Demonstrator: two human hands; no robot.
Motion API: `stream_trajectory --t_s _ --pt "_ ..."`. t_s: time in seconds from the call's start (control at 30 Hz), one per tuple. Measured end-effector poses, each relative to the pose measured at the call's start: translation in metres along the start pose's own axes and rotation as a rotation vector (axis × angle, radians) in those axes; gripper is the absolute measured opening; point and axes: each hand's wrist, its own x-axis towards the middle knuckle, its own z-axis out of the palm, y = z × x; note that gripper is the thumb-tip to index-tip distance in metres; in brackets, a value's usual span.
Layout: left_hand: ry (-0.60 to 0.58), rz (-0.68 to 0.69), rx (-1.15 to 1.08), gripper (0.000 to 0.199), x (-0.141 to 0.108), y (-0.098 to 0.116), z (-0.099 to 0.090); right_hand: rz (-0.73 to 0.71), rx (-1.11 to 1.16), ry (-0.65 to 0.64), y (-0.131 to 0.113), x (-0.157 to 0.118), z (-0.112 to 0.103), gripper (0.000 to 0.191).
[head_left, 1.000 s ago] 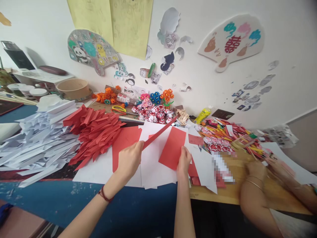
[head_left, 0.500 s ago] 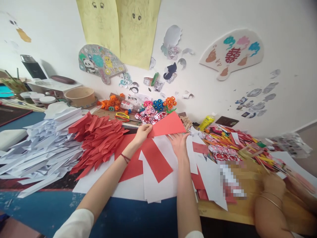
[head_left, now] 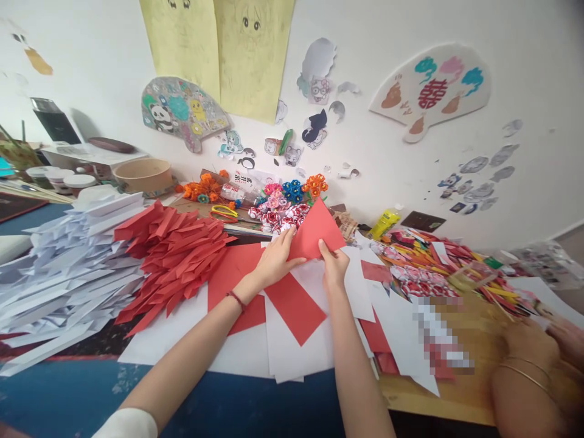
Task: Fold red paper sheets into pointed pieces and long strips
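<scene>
A folded sheet of red paper [head_left: 317, 232] is held up over the table, one pointed corner facing the wall. My right hand [head_left: 335, 264] grips its lower right edge, thumb pressed on the front face. At the left end of the paper, my left hand [head_left: 276, 258] touches it with fingers stretched and thumb apart. Beneath both hands lie white paper sheets [head_left: 298, 359] and a red paper strip [head_left: 295, 309]. Left of my left hand is a heap of folded red paper strips [head_left: 176, 261], beside a larger pile of folded white strips [head_left: 73, 274].
Paper flowers [head_left: 278, 201] stand along the wall. A yellow bottle [head_left: 384, 224] and colourful craft pieces [head_left: 424, 258] lie at right. Another person's hand [head_left: 529, 344] is at the right edge. A round wooden box [head_left: 142, 176] stands back left.
My left hand has gone from pinching the paper's left end to stretched fingers against it. My right hand, formerly spread under the paper, now grips its right part. The paper's outline has become more pointed.
</scene>
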Motion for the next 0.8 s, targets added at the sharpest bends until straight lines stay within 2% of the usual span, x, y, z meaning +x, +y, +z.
stream_trajectory --t_s 0.2,0.33,0.43,0.53,0.67,0.73,0.8 --pt "-0.014 -0.005 0.004 0.08 -0.005 0.009 0.001 0.006 -0.018 0.003 -0.003 -0.005 0.002 0.041" --pt "-0.003 0.038 0.084 0.065 -0.008 0.009 -0.001 0.004 -0.005 -0.037 -0.002 -0.005 -0.001 0.043" --pt "0.026 -0.046 0.088 0.056 -0.01 0.008 -0.002 0.003 0.015 -0.094 -0.006 -0.011 -0.002 0.042" --pt "0.149 -0.186 -0.062 0.051 -0.008 0.005 -0.003 0.028 -0.006 -0.15 -0.013 -0.019 -0.001 0.038" --pt "0.305 -0.265 -0.392 0.032 -0.003 -0.007 -0.006 0.042 0.008 -0.216 -0.018 -0.024 -0.002 0.036" --pt "0.354 -0.311 -0.548 0.025 0.0 -0.012 -0.006 0.03 0.03 -0.2 -0.018 -0.021 -0.005 0.037" --pt "0.408 -0.367 -0.723 0.026 0.001 -0.016 -0.005 0.031 0.061 -0.129 -0.014 -0.016 -0.009 0.04"
